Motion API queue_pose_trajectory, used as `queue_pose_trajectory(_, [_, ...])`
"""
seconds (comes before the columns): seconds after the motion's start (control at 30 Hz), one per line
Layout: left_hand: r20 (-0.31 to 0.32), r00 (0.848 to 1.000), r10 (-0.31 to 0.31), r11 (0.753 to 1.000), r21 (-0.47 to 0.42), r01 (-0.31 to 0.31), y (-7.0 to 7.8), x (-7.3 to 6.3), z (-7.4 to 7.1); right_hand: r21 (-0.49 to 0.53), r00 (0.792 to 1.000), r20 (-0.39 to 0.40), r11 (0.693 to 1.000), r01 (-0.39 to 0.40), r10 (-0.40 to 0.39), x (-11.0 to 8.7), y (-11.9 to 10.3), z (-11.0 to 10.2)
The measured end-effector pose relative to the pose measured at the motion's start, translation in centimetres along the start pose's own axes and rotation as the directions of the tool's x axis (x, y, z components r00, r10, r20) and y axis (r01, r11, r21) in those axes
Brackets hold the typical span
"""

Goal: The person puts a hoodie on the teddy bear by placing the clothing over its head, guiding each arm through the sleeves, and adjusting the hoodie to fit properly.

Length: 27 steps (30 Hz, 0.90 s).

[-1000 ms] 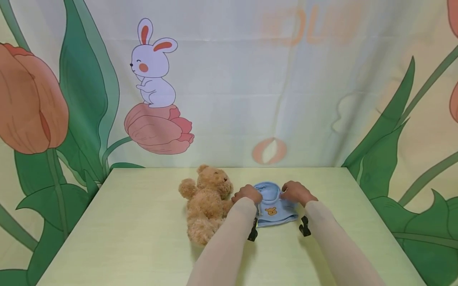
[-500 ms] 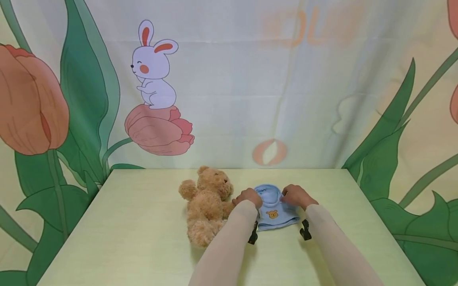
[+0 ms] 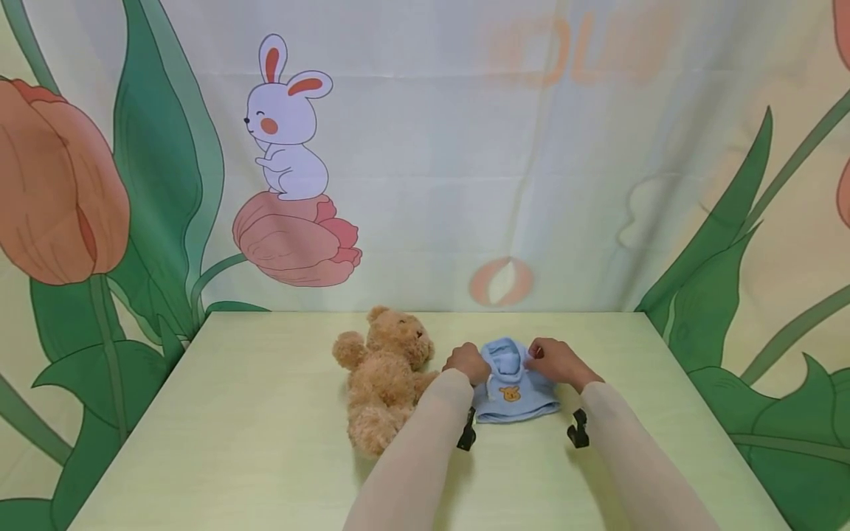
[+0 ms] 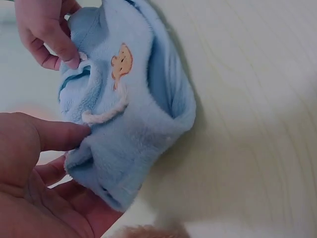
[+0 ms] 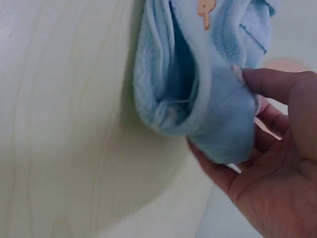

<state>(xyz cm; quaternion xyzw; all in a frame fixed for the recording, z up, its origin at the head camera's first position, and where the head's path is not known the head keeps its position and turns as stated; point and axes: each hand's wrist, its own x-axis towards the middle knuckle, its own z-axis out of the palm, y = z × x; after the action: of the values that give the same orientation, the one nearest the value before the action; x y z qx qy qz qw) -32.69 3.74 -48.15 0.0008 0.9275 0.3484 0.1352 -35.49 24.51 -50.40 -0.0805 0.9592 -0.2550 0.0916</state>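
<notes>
Table (image 3: 265, 457) w/ teddy (image 3: 381, 380), hoodie (image 3: 524, 408) in L/R fingers (image 5: 215, 169)

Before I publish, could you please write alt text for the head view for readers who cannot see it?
A person's left hand and right hand hold a blue hoodie with an animal face on its front. A brown teddy bear lies to the left on a pale table, in front of a backdrop printed with tulips and a rabbit.
</notes>
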Motion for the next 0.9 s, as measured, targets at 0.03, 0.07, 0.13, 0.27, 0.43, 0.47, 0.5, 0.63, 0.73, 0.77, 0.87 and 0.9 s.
queue_pose_trajectory(0.03, [0.002,1.0,0.009,1.0,0.003,-0.009,0.1,0.0,-0.2,0.013,1.0,-0.007,1.0,0.004,-0.004,0.0,0.1,-0.1])
queue_pose_trajectory(0.07, [0.0,1.0,0.018,1.0,0.007,-0.018,0.2,-0.1,-0.4,0.022,1.0,-0.016,1.0,0.004,-0.004,0.0,0.2,-0.1])
queue_pose_trajectory(0.13, [-0.004,0.999,0.034,0.999,0.016,-0.034,0.6,-0.3,-0.9,0.038,1.0,-0.023,0.999,0.014,-0.013,-0.1,0.3,-0.4])
queue_pose_trajectory(0.27, [0.005,0.998,0.058,0.998,0.024,-0.059,1.3,-0.4,-1.7,0.051,0.999,-0.049,0.999,0.018,-0.015,-0.3,0.2,-0.8])
queue_pose_trajectory(0.43, [0.017,0.996,0.089,0.995,0.051,-0.089,2.0,-0.5,-2.9,0.051,0.996,-0.085,0.998,0.039,-0.035,-0.6,-0.2,-1.3])
queue_pose_trajectory(0.47, [0.015,0.996,0.091,0.994,0.065,-0.092,2.2,-0.5,-3.2,0.052,0.995,-0.092,0.998,0.043,-0.038,-0.6,-0.4,-1.4])
queue_pose_trajectory(0.5, [0.012,0.995,0.096,0.992,0.076,-0.096,2.4,-0.5,-3.6,0.052,0.994,-0.098,0.997,0.051,-0.046,-0.6,-0.5,-1.6])
queue_pose_trajectory(0.63, [0.011,0.992,0.127,0.987,0.095,-0.128,3.4,-0.8,-5.0,0.056,0.988,-0.136,0.995,0.08,-0.072,-1.0,-1.1,-2.5])
queue_pose_trajectory(0.73, [0.029,0.989,0.148,0.984,0.093,-0.15,4.0,-1.1,-6.0,0.066,0.985,-0.156,0.994,0.082,-0.07,-1.2,-1.6,-3.2])
queue_pose_trajectory(0.77, [0.035,0.988,0.153,0.983,0.096,-0.156,4.1,-1.2,-6.3,0.069,0.985,-0.158,0.994,0.079,-0.068,-1.2,-1.8,-3.4])
queue_pose_trajectory(0.87, [0.045,0.985,0.168,0.978,0.116,-0.172,4.3,-1.4,-7.1,0.078,0.984,-0.166,0.994,0.08,-0.067,-1.3,-2.3,-3.6])
queue_pose_trajectory(0.9, [0.046,0.984,0.171,0.977,0.12,-0.176,4.3,-1.4,-7.4,0.079,0.982,-0.174,0.993,0.084,-0.069,-1.4,-2.5,-3.7])
